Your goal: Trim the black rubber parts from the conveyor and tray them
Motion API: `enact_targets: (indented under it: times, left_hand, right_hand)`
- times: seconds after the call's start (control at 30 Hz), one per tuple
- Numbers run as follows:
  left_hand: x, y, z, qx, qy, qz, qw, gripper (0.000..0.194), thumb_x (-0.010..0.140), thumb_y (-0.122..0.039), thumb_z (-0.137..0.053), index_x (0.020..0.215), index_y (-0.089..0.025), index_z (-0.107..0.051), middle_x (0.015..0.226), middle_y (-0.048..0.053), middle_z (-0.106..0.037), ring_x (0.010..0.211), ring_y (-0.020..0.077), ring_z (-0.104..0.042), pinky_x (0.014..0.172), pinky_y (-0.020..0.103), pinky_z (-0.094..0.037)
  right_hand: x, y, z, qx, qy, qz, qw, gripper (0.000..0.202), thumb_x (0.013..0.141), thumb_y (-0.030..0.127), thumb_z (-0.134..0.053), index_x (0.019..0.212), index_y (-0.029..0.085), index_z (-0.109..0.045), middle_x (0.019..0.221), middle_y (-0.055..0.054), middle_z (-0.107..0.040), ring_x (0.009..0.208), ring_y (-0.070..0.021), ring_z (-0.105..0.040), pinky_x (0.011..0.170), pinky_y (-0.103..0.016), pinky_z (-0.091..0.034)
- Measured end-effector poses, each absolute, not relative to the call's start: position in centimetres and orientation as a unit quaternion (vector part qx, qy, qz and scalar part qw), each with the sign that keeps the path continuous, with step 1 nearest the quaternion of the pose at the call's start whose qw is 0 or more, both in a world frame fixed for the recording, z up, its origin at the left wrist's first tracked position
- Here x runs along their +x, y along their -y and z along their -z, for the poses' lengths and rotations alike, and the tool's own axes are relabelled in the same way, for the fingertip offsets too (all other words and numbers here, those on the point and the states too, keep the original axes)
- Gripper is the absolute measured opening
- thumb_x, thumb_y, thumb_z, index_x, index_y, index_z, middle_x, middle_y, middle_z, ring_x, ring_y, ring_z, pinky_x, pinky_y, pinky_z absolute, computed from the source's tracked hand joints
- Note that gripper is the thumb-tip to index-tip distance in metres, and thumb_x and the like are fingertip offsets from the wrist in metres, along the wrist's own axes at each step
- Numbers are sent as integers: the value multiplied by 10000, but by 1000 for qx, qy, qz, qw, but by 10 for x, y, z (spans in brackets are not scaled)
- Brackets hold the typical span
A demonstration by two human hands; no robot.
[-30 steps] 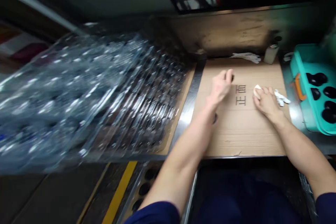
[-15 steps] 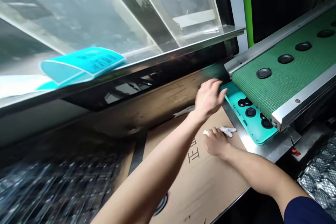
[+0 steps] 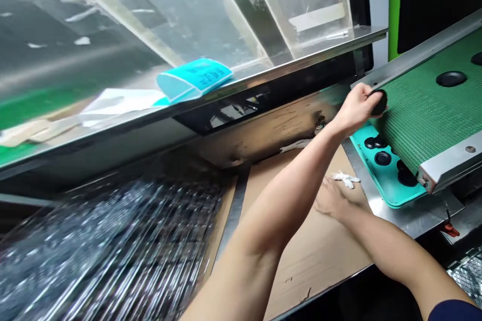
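Note:
My left hand (image 3: pixel 356 110) is closed on a black round part (image 3: pixel 379 102) at the near left corner of the green conveyor belt (image 3: pixel 429 110). Another black disc (image 3: pixel 451 78) lies farther along that belt, with one more at the right picture edge. Under the belt's end, a teal tray (image 3: pixel 391 195) holds several black round parts (image 3: pixel 383 158). My right hand (image 3: pixel 332 199) rests flat on a brown cardboard sheet (image 3: pixel 331 251), fingers stretched and partly hidden behind my left forearm. Just beyond those fingers lies a crumpled white scrap (image 3: pixel 345 179).
Stacked clear plastic trays (image 3: pixel 150 241) stand at the left, blurred. A ledge above the cardboard carries a folded cyan card (image 3: pixel 196 79) and white paper (image 3: pixel 120 103). The conveyor's metal rail (image 3: pixel 455 160) borders the right side. A red-handled item (image 3: pixel 451 229) hangs below it.
My left hand has reached right and taken hold of a black round part at the belt's end. My right hand has flattened on the cardboard. The view has shifted left.

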State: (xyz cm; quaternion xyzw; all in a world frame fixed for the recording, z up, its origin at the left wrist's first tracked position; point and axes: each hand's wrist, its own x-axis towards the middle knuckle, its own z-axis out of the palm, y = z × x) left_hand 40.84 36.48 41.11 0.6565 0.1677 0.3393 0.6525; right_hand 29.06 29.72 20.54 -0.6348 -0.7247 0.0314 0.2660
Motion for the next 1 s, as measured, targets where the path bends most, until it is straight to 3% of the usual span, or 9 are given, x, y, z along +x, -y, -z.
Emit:
enact_targets:
  times: [0.1,0.17,0.3,0.4,0.5,0.63,0.77,0.87,1.0]
  left_hand:
    - [319,-374,-385,551,-209,-356,725,234,925,-315,-758,993,-189,-572,1013,64,-762,880,197,-756,778,340,-609]
    - [262,-379,-354,474,-266,-386,746,226,948,-374,-711,964,-167,-621,932,68,-756,719,148,-709,578,231,-530]
    - [179,-376,-282,328,-311,-379,807,528,1047,-580,-453,828,-139,-645,831,120,-723,629,165,-664,410,210,-395]
    - [152,-366,-246,236,-320,-385,833,548,1073,-492,-330,817,-129,-651,810,151,-710,620,197,-660,419,238,-414]
    - [146,-359,-234,177,-311,-382,852,478,1058,-364,-313,910,-108,-688,838,173,-723,645,217,-675,459,258,-451]
    - [149,-355,-235,125,-268,-367,882,444,1054,-328,-364,1069,-57,-716,978,200,-763,825,245,-742,664,313,-595]
    - [155,-353,-236,75,-232,-398,884,351,1055,-239,-388,1032,-100,-709,1007,149,-786,1036,236,-759,955,372,-618]
    - [154,-354,-238,40,-224,-412,882,359,1077,-281,-384,1103,-111,-699,1108,170,-787,1220,270,-725,1082,439,-582]
    - [146,-357,-247,-6,-212,-392,895,493,1103,-408,-327,1301,-75,-632,1400,275,-670,1382,361,-636,1023,493,-632]
  right_hand:
    - [295,-297,-215,-629,749,-53,201,345,1033,379,-504,1078,166,-771,1142,-172,-717,1119,-332,-565,967,-467,-446]
    - [299,-295,-227,-643,745,-54,170,373,1068,362,-446,1120,170,-762,1200,-162,-704,1172,-327,-545,982,-462,-434]
    - [315,-293,-242,-740,655,-7,154,292,1006,244,-532,1206,147,-720,1274,-194,-665,1214,-345,-538,971,-473,-432]
    - [333,-297,-240,-791,594,0,143,283,997,179,-516,1179,96,-717,1183,-230,-692,1165,-354,-589,940,-468,-449]
    - [349,-304,-235,-770,621,-25,147,298,1028,156,-457,1126,91,-731,1108,-201,-733,1084,-303,-651,955,-412,-465]
    - [340,-310,-235,-685,651,-54,322,229,1016,244,-544,1066,160,-752,1048,-126,-758,1001,-250,-691,906,-347,-509]
    - [302,-305,-242,-592,654,-44,469,268,1021,339,-566,1062,200,-792,1011,-108,-728,957,-231,-697,839,-335,-546]
    - [289,-303,-248,-596,636,-8,489,288,1015,361,-569,1043,199,-806,990,-113,-733,936,-232,-695,841,-350,-552]
    - [306,-309,-253,-657,576,22,485,286,985,392,-608,973,182,-801,874,-89,-753,774,-210,-661,752,-346,-530]
